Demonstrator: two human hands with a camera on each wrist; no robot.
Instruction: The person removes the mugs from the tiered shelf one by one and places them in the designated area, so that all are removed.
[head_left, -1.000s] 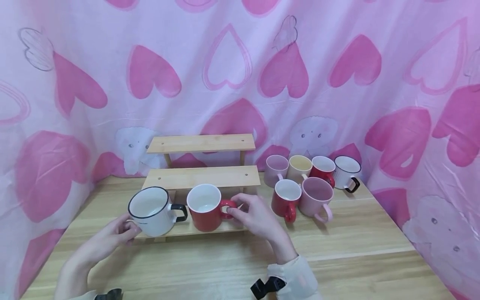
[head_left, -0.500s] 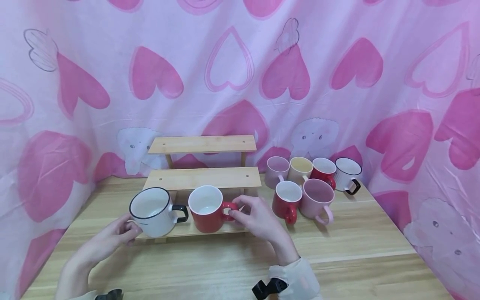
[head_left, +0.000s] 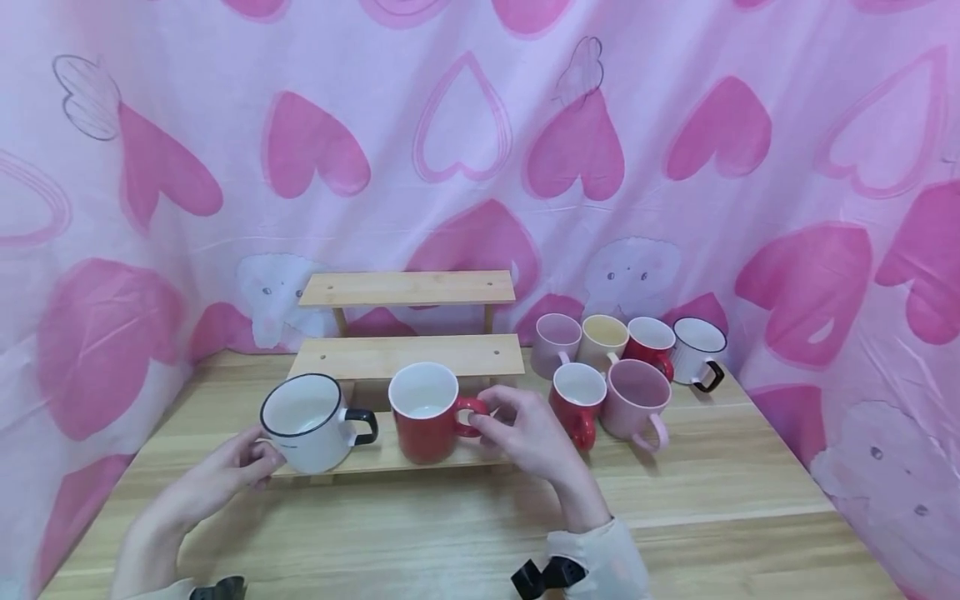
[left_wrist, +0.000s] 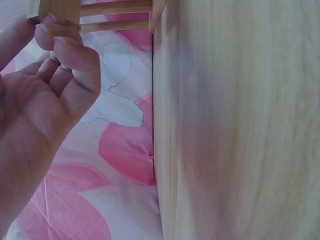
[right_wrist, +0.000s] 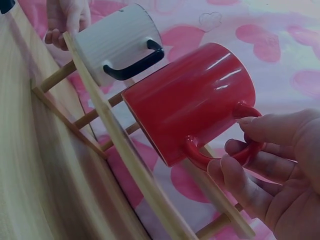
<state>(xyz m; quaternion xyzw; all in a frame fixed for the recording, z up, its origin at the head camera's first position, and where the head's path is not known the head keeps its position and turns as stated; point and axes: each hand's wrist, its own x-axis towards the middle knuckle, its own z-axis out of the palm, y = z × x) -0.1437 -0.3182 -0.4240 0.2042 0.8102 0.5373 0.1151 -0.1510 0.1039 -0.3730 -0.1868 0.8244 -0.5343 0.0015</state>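
A red mug (head_left: 423,433) with a white inside is at the bottom tier of a wooden tiered shelf (head_left: 408,357). My right hand (head_left: 528,437) grips its handle from the right. In the right wrist view, the red mug (right_wrist: 190,100) appears just over the board, fingers and thumb round the handle. To its left stands a white mug (head_left: 307,446) with a black rim and black handle. My left hand (head_left: 213,479) is beside that mug, at the shelf's left end; the left wrist view shows its fingers pinching the end of the shelf board (left_wrist: 60,9).
Right of the shelf, several mugs stand on the wooden table (head_left: 712,500): a lilac mug (head_left: 557,342), a cream mug (head_left: 603,340), two red mugs, a pink mug (head_left: 633,400) and a white one with black trim (head_left: 697,350). A pink heart-print curtain (head_left: 465,117) hangs behind.
My right hand has moved the red mug slightly right and up, widening the gap to the white mug. My left hand has stayed at the shelf's end.
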